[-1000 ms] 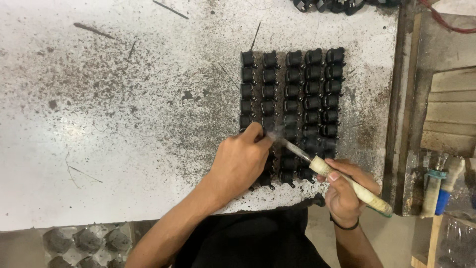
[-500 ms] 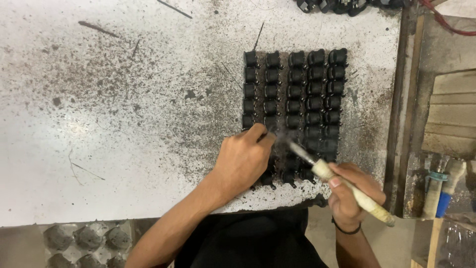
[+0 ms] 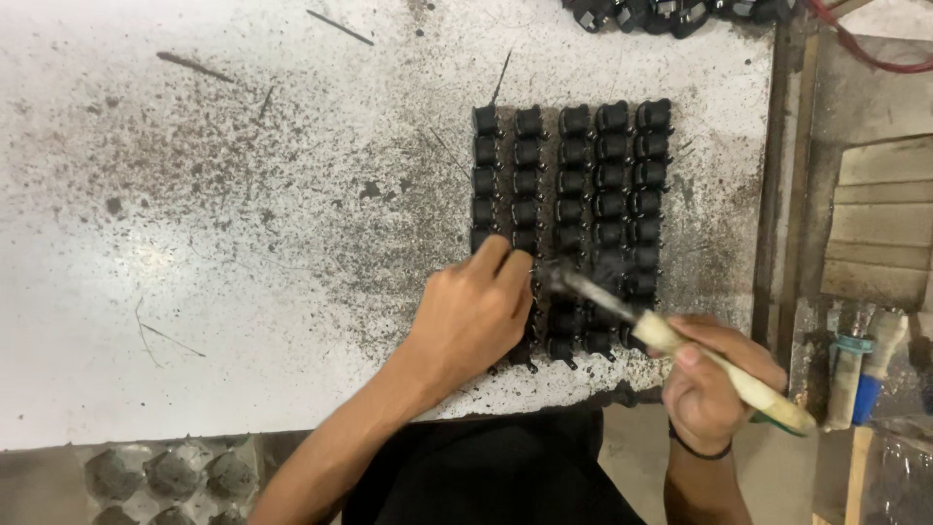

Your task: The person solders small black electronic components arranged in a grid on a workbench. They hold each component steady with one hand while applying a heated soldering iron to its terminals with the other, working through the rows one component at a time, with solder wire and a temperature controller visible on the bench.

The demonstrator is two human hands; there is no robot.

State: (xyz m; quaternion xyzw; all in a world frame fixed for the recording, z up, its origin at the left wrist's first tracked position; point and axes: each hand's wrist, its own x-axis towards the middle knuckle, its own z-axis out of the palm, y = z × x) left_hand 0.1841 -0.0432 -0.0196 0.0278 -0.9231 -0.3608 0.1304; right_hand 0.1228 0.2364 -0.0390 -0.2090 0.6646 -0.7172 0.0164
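Note:
Several small black parts [image 3: 593, 194] stand in neat rows on a white, soot-stained table [image 3: 243, 224]. My left hand [image 3: 471, 316] rests over the near-left end of the rows, fingers curled down on the black parts there. My right hand [image 3: 714, 384] grips the pale handle of a brush [image 3: 671, 340]. Its dark bristle tip lies on the parts just right of my left fingers.
More black parts [image 3: 671, 12] lie at the table's far edge. A grey egg-type tray [image 3: 165, 476] sits below the table's near-left edge. At the right are a dark table rim [image 3: 777, 194], wooden slats [image 3: 880, 224] and bottles [image 3: 865, 369].
The brush tip has shifted slightly along the near rows beside my left fingers. My left hand has stayed in place on the parts.

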